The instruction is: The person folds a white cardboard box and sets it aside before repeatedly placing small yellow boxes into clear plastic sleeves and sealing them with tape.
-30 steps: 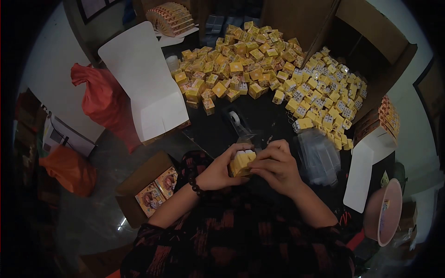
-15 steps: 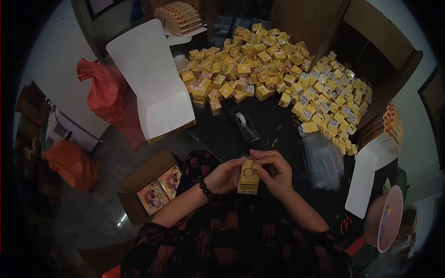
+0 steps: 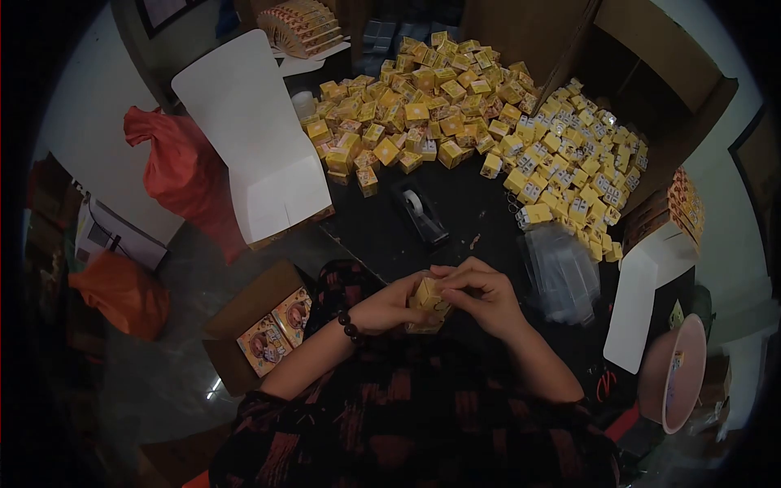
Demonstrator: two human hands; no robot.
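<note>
A small yellow box (image 3: 426,302) is held in front of my body, tilted. My left hand (image 3: 390,306), with a dark bead bracelet at the wrist, wraps round its left side. The fingers of my right hand (image 3: 482,294) are pinched together at the box's upper right corner; whether they grip the box itself or something thin on it is too small to tell. Just beyond my hands a black tape dispenser (image 3: 420,213) lies on the dark table (image 3: 366,232). Clear plastic sleeves (image 3: 560,272) lie to the right of my right hand.
Many yellow boxes (image 3: 416,112) are heaped at the back, with smaller yellow-white pieces (image 3: 569,159) at right. An open white-lined box (image 3: 277,175) stands left. Red scissors (image 3: 606,385) and a pink basin (image 3: 674,374) are at right; a carton (image 3: 230,329) is lower left.
The yellow box has turned and tilted between my hands. My right fingers have shifted to its upper corner. The whole view has moved slightly.
</note>
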